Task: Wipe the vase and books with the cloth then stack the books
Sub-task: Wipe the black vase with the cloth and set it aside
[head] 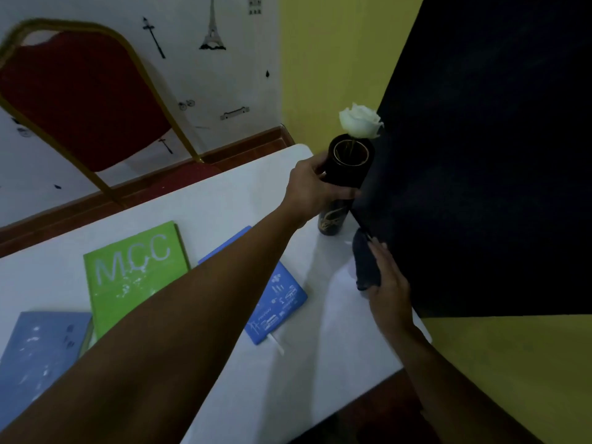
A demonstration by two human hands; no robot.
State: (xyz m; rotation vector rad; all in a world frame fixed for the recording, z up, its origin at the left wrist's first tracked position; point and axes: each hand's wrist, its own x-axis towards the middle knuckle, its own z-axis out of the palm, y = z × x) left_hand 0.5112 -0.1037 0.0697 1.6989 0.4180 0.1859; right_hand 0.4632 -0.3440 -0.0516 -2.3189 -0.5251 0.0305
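A tall black vase (347, 168) with gold markings and a white rose (360, 120) stands at the far right of the white table (243, 193). My left hand (312, 190) is wrapped around its middle. Just in front of the vase my right hand (389, 283) holds a dark cloth (365, 262) against the table. Three books lie flat on the table: a green one marked MCC (128, 270), a blue one (282, 302) partly under my left forearm, and a pale blue one (38, 354) at the near left.
A large black board (487, 155) leans against the yellow wall right beside the vase. A red chair with a gold frame (80, 97) stands beyond the table's far edge. The table's right edge runs just past my right hand.
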